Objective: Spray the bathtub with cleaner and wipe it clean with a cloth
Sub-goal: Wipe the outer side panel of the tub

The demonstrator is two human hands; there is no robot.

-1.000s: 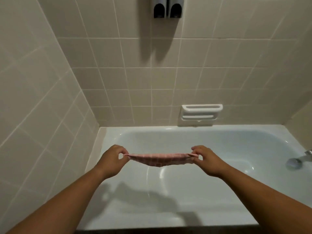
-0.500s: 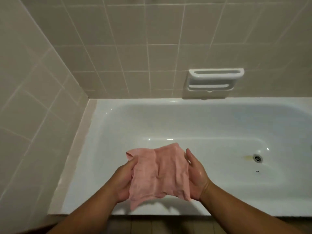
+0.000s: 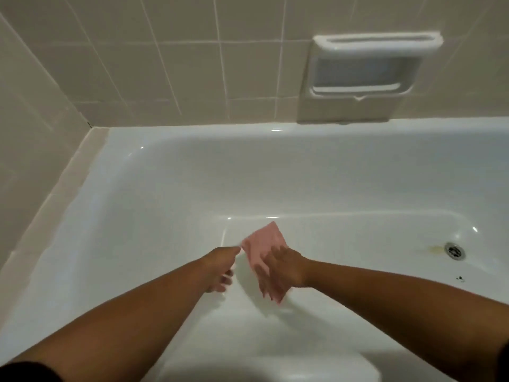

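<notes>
Both my arms reach down into the white bathtub. A pink cloth lies low over the tub floor between my hands. My left hand pinches the cloth's left corner with thumb and finger. My right hand lies on top of the cloth, fingers straight and spread, pressing it toward the tub's near inner wall. The cloth's lower part is hidden under that hand. No spray bottle is in view.
A metal drain sits at the right of the tub floor, with a yellowish stain beside it and dark specks in front. A white soap dish is set in the beige tiled wall. Tiled walls close the left and back.
The cloth went from stretched between both hands, to held spread above the rim, to down inside the tub. My head has leaned further over and my right hand now lies flat on the cloth.
</notes>
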